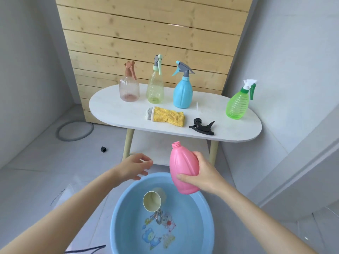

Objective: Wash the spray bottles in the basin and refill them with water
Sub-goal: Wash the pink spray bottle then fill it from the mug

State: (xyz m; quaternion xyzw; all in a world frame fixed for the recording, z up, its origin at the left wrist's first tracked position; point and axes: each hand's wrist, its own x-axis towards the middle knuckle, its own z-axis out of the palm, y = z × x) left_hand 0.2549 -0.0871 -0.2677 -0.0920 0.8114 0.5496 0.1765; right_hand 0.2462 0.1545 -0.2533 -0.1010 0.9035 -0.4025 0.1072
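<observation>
The white tabletop [113,114] stands on the far side. Four spray bottles stand on it with their tops on: a peach bottle [129,88] at the left, a pale yellow bottle [155,87] beside it, a blue bottle [183,92] in the middle and a green bottle [237,105] well off to the right.

Near you, low down, is the blue basin [194,213]. It looks to have water in it.

Your right hand [201,173] is wrapped round the pink bottle [181,167]. You hold it in the air over the far right edge of the basin. Its mouth points up and tips a little left, and it has no top on. Your left hand [134,166] holds nothing. Its fingers are loose and spread over the far left edge of the basin.

A yellow cloth [168,117] lies on the near side of the tabletop. A black spray top [201,127] lies just right of it. A pale cup [152,200] lies on its side in the basin.

I think the step now is washing the pink bottle. Bring it down over the middle of the basin, so splashes land inside. Tip the mouth under the water and let it gulp some in. Put your free hand on the bottle too, because wet plastic can slip. Try not to bump the cup.
</observation>
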